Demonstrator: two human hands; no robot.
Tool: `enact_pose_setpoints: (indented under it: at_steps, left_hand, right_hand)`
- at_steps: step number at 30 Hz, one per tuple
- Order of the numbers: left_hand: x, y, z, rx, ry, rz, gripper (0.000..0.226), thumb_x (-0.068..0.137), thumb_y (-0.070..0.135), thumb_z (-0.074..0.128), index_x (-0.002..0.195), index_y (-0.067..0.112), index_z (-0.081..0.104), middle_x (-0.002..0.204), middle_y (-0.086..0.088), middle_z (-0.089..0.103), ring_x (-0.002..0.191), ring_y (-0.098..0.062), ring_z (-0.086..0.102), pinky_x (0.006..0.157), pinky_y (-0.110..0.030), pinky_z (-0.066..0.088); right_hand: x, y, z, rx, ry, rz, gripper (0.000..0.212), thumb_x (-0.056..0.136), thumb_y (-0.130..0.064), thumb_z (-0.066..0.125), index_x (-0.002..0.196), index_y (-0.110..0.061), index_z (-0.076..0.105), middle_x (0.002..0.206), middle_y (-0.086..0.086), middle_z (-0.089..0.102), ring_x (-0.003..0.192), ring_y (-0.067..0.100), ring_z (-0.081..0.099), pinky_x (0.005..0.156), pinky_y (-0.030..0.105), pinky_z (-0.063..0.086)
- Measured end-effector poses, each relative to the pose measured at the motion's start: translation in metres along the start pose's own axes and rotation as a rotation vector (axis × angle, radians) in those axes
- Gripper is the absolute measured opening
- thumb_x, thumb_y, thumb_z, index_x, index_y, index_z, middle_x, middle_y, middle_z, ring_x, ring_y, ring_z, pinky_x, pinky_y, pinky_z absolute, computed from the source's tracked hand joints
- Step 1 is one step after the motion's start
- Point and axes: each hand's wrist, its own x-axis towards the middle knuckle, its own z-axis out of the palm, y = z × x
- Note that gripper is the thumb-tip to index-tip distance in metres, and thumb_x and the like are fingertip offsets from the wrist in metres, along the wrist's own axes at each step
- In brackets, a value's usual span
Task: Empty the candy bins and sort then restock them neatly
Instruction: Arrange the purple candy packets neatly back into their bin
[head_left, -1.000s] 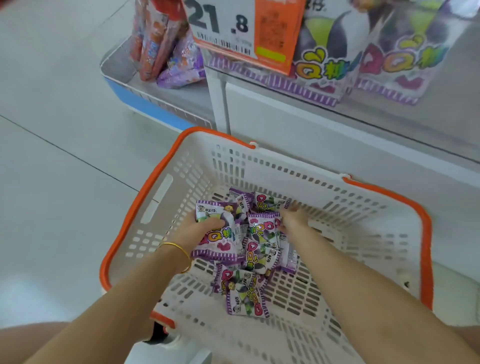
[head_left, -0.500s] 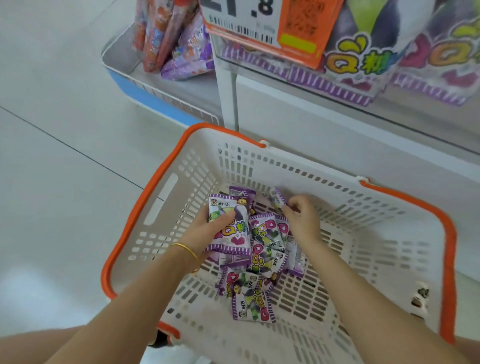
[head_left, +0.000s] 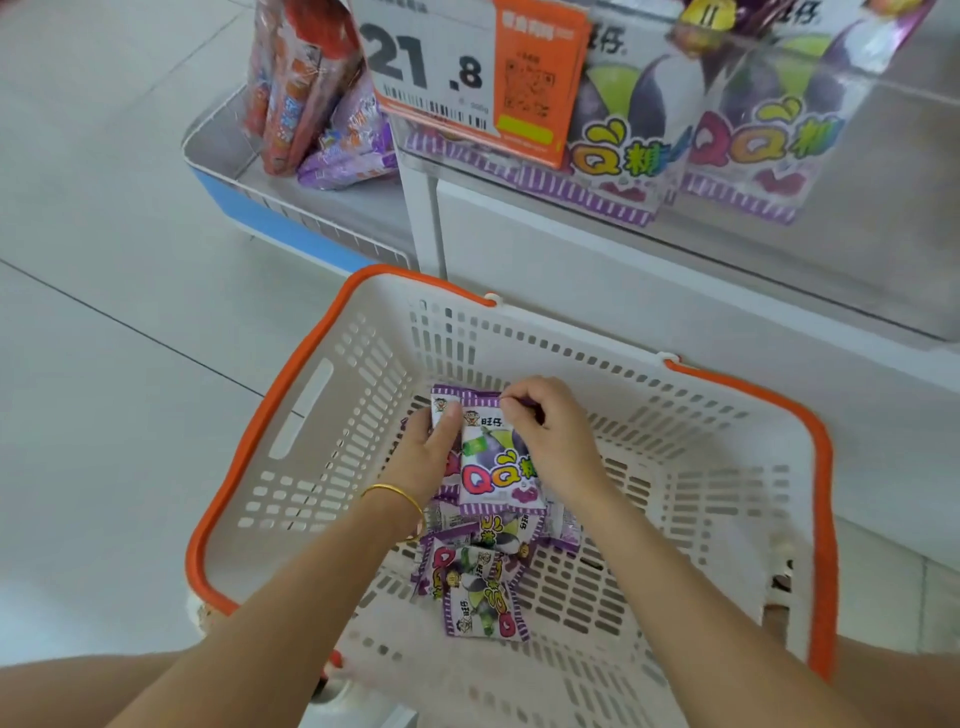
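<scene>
A white basket with an orange rim (head_left: 332, 343) stands on the floor in front of me. Several purple QQ candy packets (head_left: 483, 597) lie loose on its bottom. My left hand (head_left: 428, 457) grips a small stack of these packets (head_left: 493, 467) from the left, thumb across the front. My right hand (head_left: 550, 436) pinches the top right corner of the front packet. Above, a clear candy bin (head_left: 753, 156) holds more purple QQ packets.
A price card reading 21.8 (head_left: 467, 73) hangs on the bin's front. To the left, a low blue-edged shelf (head_left: 270, 208) carries red and purple snack bags (head_left: 306, 93). Grey tiled floor spreads to the left of the basket.
My right hand has lifted a packet from the pile and brought it against the stack in my left hand. Both hands have risen a little.
</scene>
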Motion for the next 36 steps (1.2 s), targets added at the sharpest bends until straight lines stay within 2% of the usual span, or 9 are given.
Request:
enact_pose_setpoints:
  at_steps: [4,7,10,14,19,26,29,33,36]
  left_hand:
    - [-0.006,0.012,0.005,-0.102,-0.088,-0.057,0.102,0.056,0.079,0.067,0.133,0.019,0.039,0.123,-0.006,0.06,0.108,-0.026,0.063,0.096,-0.049,0.049]
    - [-0.004,0.007,0.001,-0.072,-0.087,-0.06,0.073,0.069,0.041,0.081,0.127,0.016,0.044,0.116,-0.009,0.065,0.101,-0.025,0.066,0.093,-0.047,0.051]
    - [0.006,-0.001,-0.013,-0.121,0.008,-0.085,0.048,0.08,0.028,0.074,0.12,0.02,0.047,0.11,-0.009,0.067,0.096,-0.025,0.067,0.09,-0.045,0.052]
    - [0.016,-0.007,-0.036,-0.17,0.125,-0.099,0.045,0.08,0.026,0.073,0.118,0.017,0.049,0.107,-0.013,0.068,0.093,-0.031,0.068,0.088,-0.05,0.053]
    - [0.015,-0.012,-0.041,-0.156,0.133,-0.1,0.039,0.08,0.025,0.074,0.11,0.021,0.051,0.105,-0.013,0.069,0.091,-0.031,0.069,0.087,-0.05,0.054]
    - [0.005,-0.002,-0.034,-0.06,0.092,-0.009,0.043,0.079,0.028,0.075,0.112,0.023,0.049,0.108,-0.009,0.067,0.096,-0.027,0.067,0.09,-0.047,0.052]
    - [-0.01,0.014,-0.026,-0.021,0.079,0.086,0.031,0.084,0.023,0.07,0.106,0.025,0.049,0.102,-0.001,0.066,0.085,-0.012,0.065,0.072,-0.024,0.053]
    - [-0.038,0.045,-0.018,0.079,0.061,0.255,0.035,0.086,0.02,0.068,0.114,0.018,0.047,0.101,-0.001,0.063,0.08,-0.002,0.059,0.055,-0.006,0.045]
    - [-0.06,0.071,-0.015,0.191,0.031,0.371,0.045,0.085,0.021,0.069,0.121,0.011,0.046,0.104,-0.005,0.064,0.087,-0.014,0.063,0.064,-0.012,0.049]
  right_hand:
    - [0.0,0.008,0.024,-0.014,0.087,0.026,0.008,0.094,-0.018,0.055,0.086,-0.018,0.054,0.088,-0.003,0.053,0.082,0.008,0.05,0.071,0.01,0.037]
    - [0.005,0.013,0.032,0.096,0.122,0.096,0.007,0.096,-0.021,0.052,0.093,-0.016,0.051,0.086,0.0,0.053,0.077,0.01,0.052,0.067,0.012,0.04]
    - [0.013,0.043,0.03,0.158,0.239,0.314,0.011,0.1,-0.021,0.043,0.101,-0.013,0.051,0.084,-0.001,0.053,0.077,0.018,0.058,0.068,0.025,0.046]
    - [0.01,0.113,0.038,-0.194,-0.037,0.579,0.042,0.095,-0.027,0.054,0.132,-0.009,0.047,0.13,0.01,0.052,0.116,0.026,0.052,0.097,0.036,0.043]
    - [0.002,0.131,0.058,-0.54,-0.23,0.554,0.04,0.089,-0.042,0.06,0.122,-0.021,0.054,0.126,0.004,0.057,0.123,0.034,0.039,0.088,0.041,0.043]
    - [-0.012,0.093,0.02,0.0,-0.042,0.499,0.034,0.092,-0.021,0.06,0.123,-0.01,0.049,0.109,-0.003,0.054,0.103,0.02,0.055,0.079,0.029,0.042]
    - [-0.015,0.067,-0.015,0.127,-0.138,0.496,0.044,0.089,-0.016,0.064,0.13,-0.012,0.049,0.124,-0.003,0.051,0.106,0.018,0.059,0.08,0.036,0.054]
    - [-0.022,0.014,-0.064,-0.041,-0.286,0.351,0.053,0.083,-0.019,0.072,0.13,-0.015,0.049,0.132,-0.005,0.049,0.124,0.013,0.046,0.108,0.04,0.038]
    - [-0.03,-0.039,-0.103,-0.191,-0.349,0.206,0.034,0.077,-0.019,0.077,0.103,-0.023,0.055,0.119,-0.002,0.06,0.114,0.011,0.054,0.098,0.031,0.045]
